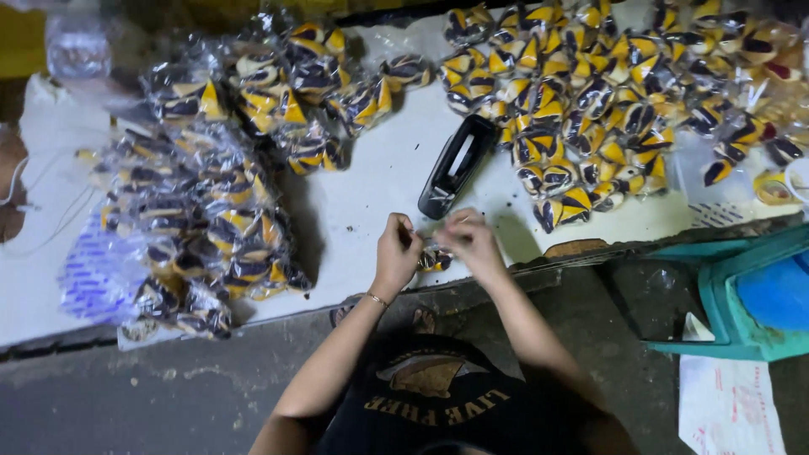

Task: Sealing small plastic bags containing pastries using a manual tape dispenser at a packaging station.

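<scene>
I observe my left hand (394,253) and right hand (474,243) both pinched on one small wrapped piece (433,259) at the white table's (371,194) near edge. Just beyond lies a black stapler (456,165). Farther out, bagged pieces (202,227) left, loose pile (590,101) right.

Your lighting is dim and warm, brightest on the white tabletop (371,181) mid-frame. Corners fall off dark, especially top left and the floor (126,404). Glare on the plastic bags (194,211). Your hands are slightly motion-blurred; edges show mild wide-angle bending.
</scene>
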